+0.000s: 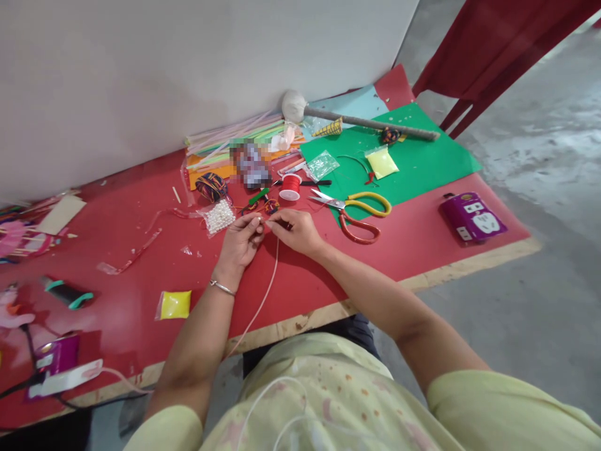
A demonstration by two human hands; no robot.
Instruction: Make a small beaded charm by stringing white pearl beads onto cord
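My left hand (241, 241) and my right hand (295, 230) meet over the red table top (117, 263), fingertips pinched together on a thin white cord (267, 285) that trails down off the table edge toward my lap. A small white bead seems held at the left fingertips. Just beyond the left hand lies a clear bag of white pearl beads (220, 217). A spool of red thread (291, 186) and a small bundle of coloured thread (270, 205) sit close behind the hands.
Yellow-and-red-handled scissors (357, 210) lie right of my hands on a green sheet (422, 163). Straws (235, 134), a yarn ball (211, 186), bead bags, a stick with a white head (366, 122), purple boxes (472, 216) and a yellow packet (174, 305) are scattered about.
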